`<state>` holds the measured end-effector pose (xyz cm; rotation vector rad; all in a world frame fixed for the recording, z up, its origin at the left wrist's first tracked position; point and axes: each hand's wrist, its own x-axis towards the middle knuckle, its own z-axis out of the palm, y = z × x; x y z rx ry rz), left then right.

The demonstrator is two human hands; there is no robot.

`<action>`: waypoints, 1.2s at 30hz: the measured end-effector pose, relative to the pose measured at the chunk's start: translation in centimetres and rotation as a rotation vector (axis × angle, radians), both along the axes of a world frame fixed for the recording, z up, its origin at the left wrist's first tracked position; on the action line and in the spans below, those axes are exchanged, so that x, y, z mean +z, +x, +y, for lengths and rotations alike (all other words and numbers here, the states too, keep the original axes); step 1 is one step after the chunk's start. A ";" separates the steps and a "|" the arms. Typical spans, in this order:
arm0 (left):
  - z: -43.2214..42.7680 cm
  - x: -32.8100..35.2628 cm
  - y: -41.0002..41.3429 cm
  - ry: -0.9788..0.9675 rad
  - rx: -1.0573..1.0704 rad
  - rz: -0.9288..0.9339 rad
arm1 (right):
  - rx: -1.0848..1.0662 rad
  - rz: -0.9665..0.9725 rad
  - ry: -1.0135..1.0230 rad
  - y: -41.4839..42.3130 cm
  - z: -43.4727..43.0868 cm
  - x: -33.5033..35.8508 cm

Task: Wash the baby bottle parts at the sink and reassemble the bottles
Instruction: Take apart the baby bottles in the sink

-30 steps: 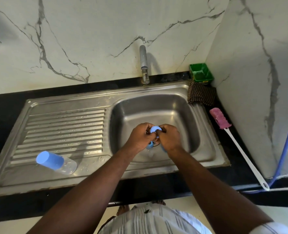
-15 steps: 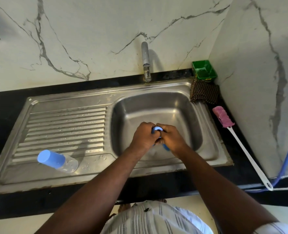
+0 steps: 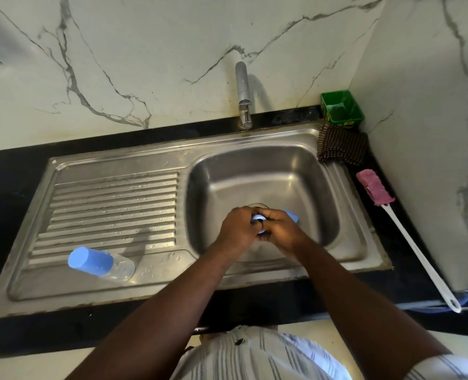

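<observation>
The left hand [image 3: 238, 229] and right hand [image 3: 280, 231] are both curled tight on a little blue bottle part [image 3: 258, 217], pinched right between them. He'd probably do best rubbing all round it, keeping it low over the sink [image 3: 282, 171]. The capped bottle [image 3: 101, 261] lies well left of the grip, and the tap [image 3: 243, 97] is straight beyond.

Blue-capped bottle [image 3: 101, 263] lies sideways on drainboard [image 3: 112, 204], blue ring [image 3: 258, 217] over basin [image 3: 268, 174].
</observation>
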<state>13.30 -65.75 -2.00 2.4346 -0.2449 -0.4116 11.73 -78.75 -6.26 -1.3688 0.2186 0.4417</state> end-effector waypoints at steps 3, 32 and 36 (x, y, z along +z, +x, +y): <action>0.1 -0.7 0.0 0.052 -0.016 -0.050 | -0.030 0.023 0.047 0.3 0.7 -0.3; 3.7 -1.3 3.4 -0.331 0.334 0.478 | -0.470 0.171 0.010 2.8 -1.5 -1.9; 5.2 -3.1 3.6 -0.305 0.490 0.513 | -0.431 0.215 -0.135 3.7 -3.1 -3.2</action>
